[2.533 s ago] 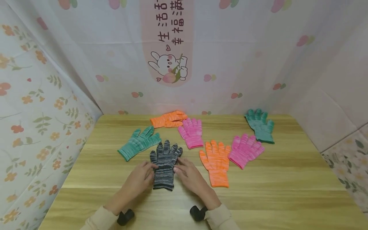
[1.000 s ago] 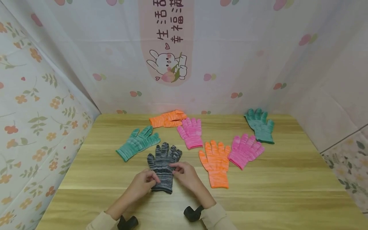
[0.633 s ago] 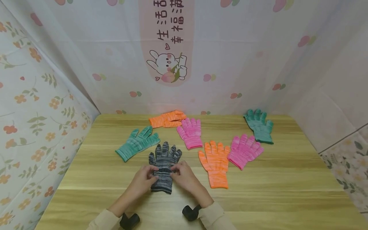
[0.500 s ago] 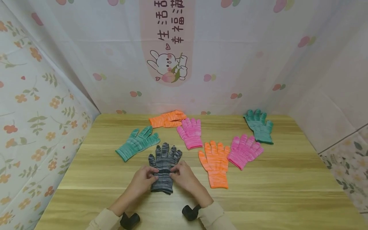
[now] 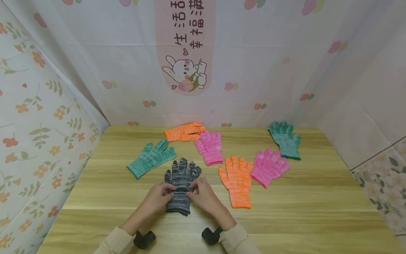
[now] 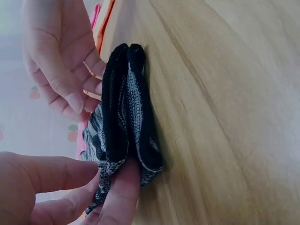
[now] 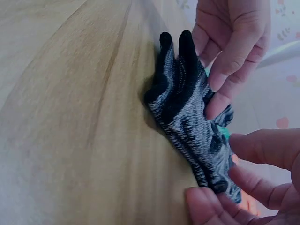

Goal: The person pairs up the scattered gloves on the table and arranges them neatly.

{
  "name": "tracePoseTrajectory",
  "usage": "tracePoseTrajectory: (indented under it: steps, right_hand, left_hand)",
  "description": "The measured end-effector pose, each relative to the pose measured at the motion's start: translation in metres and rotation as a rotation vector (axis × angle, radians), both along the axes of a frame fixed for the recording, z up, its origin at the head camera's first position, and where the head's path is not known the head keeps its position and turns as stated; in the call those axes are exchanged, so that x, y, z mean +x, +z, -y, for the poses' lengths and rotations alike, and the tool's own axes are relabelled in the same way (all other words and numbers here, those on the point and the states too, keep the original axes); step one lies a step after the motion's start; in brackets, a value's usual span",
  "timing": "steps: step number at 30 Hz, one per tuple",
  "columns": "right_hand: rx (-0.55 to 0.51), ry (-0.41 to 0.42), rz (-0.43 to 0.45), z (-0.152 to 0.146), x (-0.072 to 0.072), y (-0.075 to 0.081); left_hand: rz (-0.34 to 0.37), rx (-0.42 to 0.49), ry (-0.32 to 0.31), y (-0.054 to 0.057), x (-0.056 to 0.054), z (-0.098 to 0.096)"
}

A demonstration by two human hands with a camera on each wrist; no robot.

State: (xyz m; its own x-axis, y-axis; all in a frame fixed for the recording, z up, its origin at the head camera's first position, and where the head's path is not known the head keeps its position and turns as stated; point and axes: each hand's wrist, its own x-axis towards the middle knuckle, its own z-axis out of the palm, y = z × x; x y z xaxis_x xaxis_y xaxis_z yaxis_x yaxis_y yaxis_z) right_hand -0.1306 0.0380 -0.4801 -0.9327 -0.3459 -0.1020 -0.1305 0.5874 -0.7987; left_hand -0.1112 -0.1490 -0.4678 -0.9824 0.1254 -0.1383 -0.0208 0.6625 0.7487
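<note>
A black-and-grey striped knit glove [image 5: 182, 176] lies on the wooden table, fingers pointing away from me, with a dark band across its middle. My left hand [image 5: 157, 197] pinches its left edge beside the band. On the opposite edge, my right hand [image 5: 203, 194] pinches it at the same height. From the left wrist, a black-rimmed cuff [image 6: 115, 108] shows two layers, with a left finger [image 6: 123, 192] tucked at its lower end. The right wrist view shows the right thumb [image 7: 265, 146] close to the knit. Whether this is one glove or two stacked cannot be told.
Green gloves lie at left [image 5: 150, 158] and far right [image 5: 286, 141]. Orange gloves lie at the back [image 5: 185, 132] and right of my right hand [image 5: 238, 183]. Pink gloves lie behind [image 5: 210, 148] and to the right [image 5: 269, 167]. A printed curtain [image 5: 253, 70] hangs behind the table.
My left hand has risen from the lower cuff to the dark band, and my right hand has dropped slightly to match. The striped glove has slid a little toward me. Other gloves stay put.
</note>
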Motion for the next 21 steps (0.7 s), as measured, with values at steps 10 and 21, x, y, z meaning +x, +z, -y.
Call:
tracePoseTrajectory:
  steps: [10,21]
  right_hand:
    - [0.272,0.072,-0.168,0.011,-0.002,0.016]
    - [0.783,0.259,-0.213,0.028,-0.004,0.018]
  left_hand:
    - [-0.166,-0.347,-0.106,0.006,-0.002,-0.006]
    - [-0.265,-0.821,-0.487,0.004,-0.012,-0.019]
